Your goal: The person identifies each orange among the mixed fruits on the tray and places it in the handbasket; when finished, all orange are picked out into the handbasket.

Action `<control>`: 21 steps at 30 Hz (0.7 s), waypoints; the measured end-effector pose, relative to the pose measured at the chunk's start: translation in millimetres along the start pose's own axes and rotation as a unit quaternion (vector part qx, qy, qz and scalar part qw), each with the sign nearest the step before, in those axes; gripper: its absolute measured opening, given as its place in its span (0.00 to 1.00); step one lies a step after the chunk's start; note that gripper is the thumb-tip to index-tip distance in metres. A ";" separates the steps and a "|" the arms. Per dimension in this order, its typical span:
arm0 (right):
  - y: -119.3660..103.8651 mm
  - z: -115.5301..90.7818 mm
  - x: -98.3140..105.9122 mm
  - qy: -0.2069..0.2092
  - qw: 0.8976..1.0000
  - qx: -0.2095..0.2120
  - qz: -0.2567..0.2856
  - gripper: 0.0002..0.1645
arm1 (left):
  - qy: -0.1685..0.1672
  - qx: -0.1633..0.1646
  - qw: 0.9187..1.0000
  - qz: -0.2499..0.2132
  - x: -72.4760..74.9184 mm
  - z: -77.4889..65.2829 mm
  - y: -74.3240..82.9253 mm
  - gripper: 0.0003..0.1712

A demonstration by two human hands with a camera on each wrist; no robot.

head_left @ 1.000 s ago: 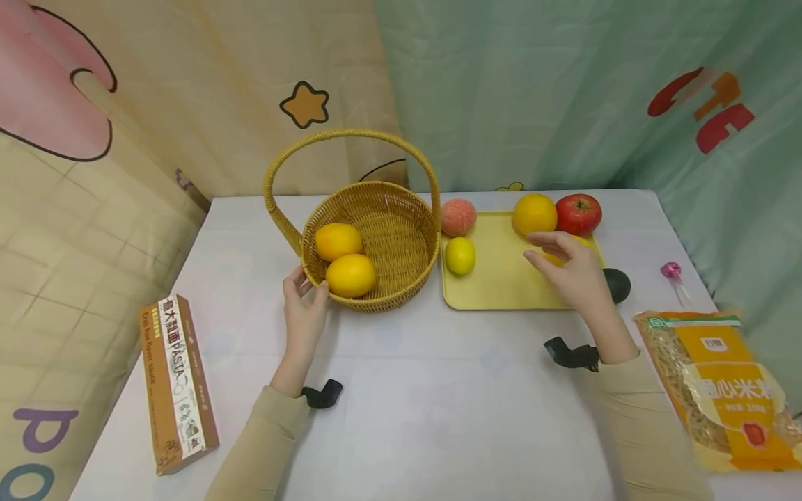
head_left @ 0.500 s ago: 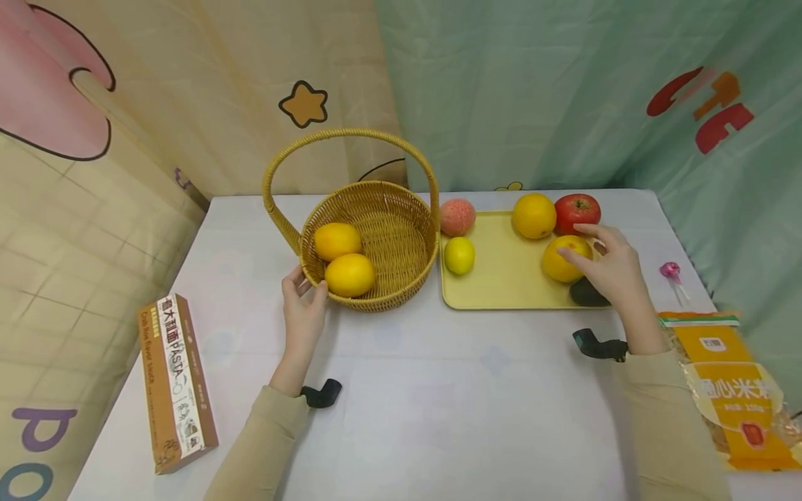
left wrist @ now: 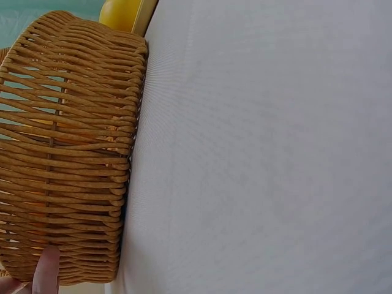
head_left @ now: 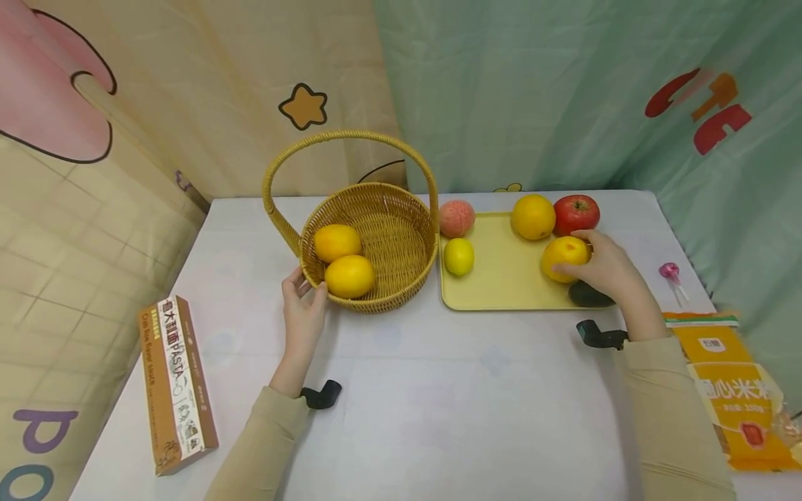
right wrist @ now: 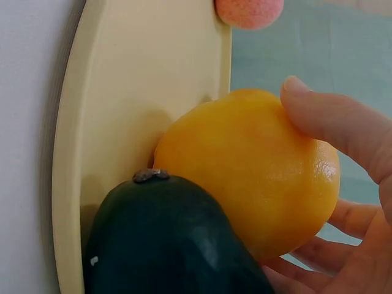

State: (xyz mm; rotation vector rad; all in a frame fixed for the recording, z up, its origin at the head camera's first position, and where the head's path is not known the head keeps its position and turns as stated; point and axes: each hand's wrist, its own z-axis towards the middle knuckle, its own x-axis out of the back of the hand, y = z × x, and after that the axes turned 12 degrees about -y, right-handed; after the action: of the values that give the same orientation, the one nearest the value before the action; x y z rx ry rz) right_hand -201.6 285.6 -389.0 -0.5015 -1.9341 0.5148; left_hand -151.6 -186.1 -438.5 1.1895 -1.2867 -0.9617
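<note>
Here, the right hand [head_left: 604, 268] curls its grip round an orange [head_left: 565, 258] at the yellow tray's [head_left: 501, 285] right edge, touching a dark avocado [head_left: 587, 295]. The left hand [head_left: 303, 306], fingers relaxed, rests against the wicker basket [head_left: 401, 236] mid-worktop.

The right hand [head_left: 604, 271] has closed its fingers round the orange [head_left: 564, 258]

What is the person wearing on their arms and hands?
Both hands, the left hand and the right hand, are bare, with no gloves. Long beige sleeves cover both arms. A small black gadget is strapped at each wrist.
</note>
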 end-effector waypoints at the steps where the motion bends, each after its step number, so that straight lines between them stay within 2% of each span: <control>1: 0.3 0.5 -0.2 -0.003 1.000 -0.002 0.000 0.58 | -0.001 -0.001 1.000 -0.002 0.0 -0.4 0.2 0.33; 7: 1.3 1.8 -2.5 -0.002 1.000 -0.002 0.001 0.58 | -0.007 0.000 1.000 -0.009 0.0 -1.6 1.3 0.34; 15: 1.3 0.8 -7.1 0.027 1.000 0.005 -0.004 0.54 | -0.003 0.002 1.000 -0.008 0.3 -1.4 0.4 0.34; 21: -1.3 -4.7 -8.3 0.047 0.999 0.016 0.014 0.56 | 0.002 0.000 1.000 -0.005 -0.1 -0.9 0.7 0.34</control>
State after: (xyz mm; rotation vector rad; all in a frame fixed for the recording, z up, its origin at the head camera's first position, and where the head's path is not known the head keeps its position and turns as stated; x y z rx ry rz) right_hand -194.3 280.5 -392.6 -0.5247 -1.8296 0.5306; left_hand -150.8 -185.7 -437.8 1.1987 -1.2781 -0.9665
